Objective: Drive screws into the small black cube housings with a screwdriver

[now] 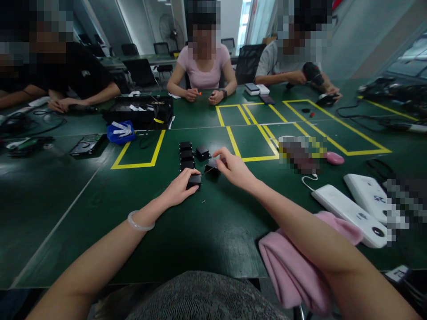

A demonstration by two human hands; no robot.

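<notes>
My left hand (182, 186) is closed around a small black box (195, 181) on the green table, fingers on top and thumb at its near side. A thin, dark rod-like tool (207, 171) is pinched in my right hand (233, 168); its far end reaches the right side of that box. What kind of tool it is I cannot tell. Partly behind the right fingers lies another black box (211, 166), and a third black box (202, 152) sits just beyond. A row of similar black boxes (186, 153) runs away from my left hand. Nearer me lies a tiny screw-like piece (203, 201).
Yellow tape outlines (260, 158) mark the table (133, 249). At right are white power banks (350, 213), a pink mouse-shaped object (334, 158) and a pink cloth (290, 262). A blue container (120, 133) and black bin (138, 111) stand left. Several people sit opposite.
</notes>
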